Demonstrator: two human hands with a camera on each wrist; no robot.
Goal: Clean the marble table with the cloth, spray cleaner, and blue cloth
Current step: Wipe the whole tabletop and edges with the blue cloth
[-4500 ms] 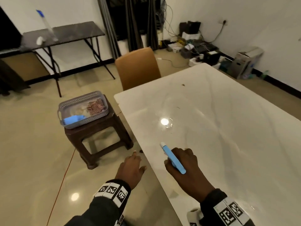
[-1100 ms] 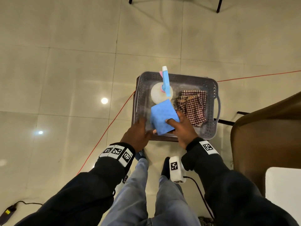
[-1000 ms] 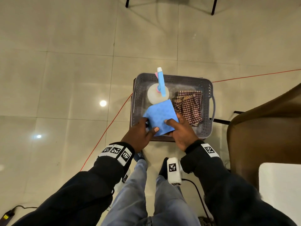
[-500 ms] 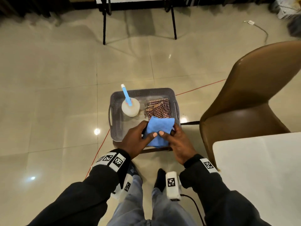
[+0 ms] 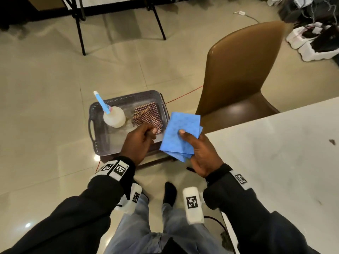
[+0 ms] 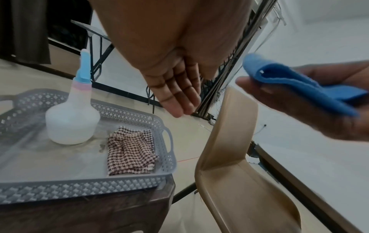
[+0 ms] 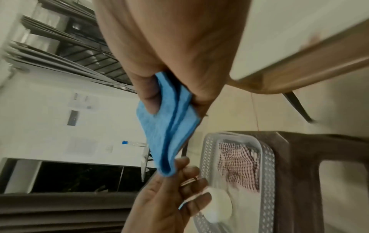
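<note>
Right now your right hand (image 5: pixel 201 153) holds the blue cloth (image 5: pixel 179 136), folded into several layers, near the centre of the head view, with the thumb pressed on top and the fingers curled beneath. The right wrist view shows the same cloth (image 7: pixel 169 126) pinched between thumb and fingers, its folded end hanging toward your other hand. The cloth sits in the air, just left of the marble table (image 5: pixel 275 162), whose white top fills the lower right of the head view with a few dark specks on it.

Your left hand (image 5: pixel 137 143) is just left of the cloth, holding nothing. From the left wrist view its fingers (image 6: pixel 179 94) look relaxed and nearly straight, pointing down over the basket.

Behind your hands, in the middle left of the head view, a grey perforated basket (image 5: pixel 93 129) rests on a dark brown stool (image 6: pixel 99 212). Inside it the spray cleaner (image 5: pixel 113 116), a white bottle with a blue nozzle, stands upright on the left side, and the checked cloth (image 5: pixel 146 116) lies crumpled on the right side, apart from the bottle.

A brown chair (image 5: pixel 238 70) stands in the upper right, between the basket and the table. Your jeans-clad legs (image 5: pixel 146 226) show at the bottom centre above a glossy tiled floor (image 5: pixel 45 107).
</note>
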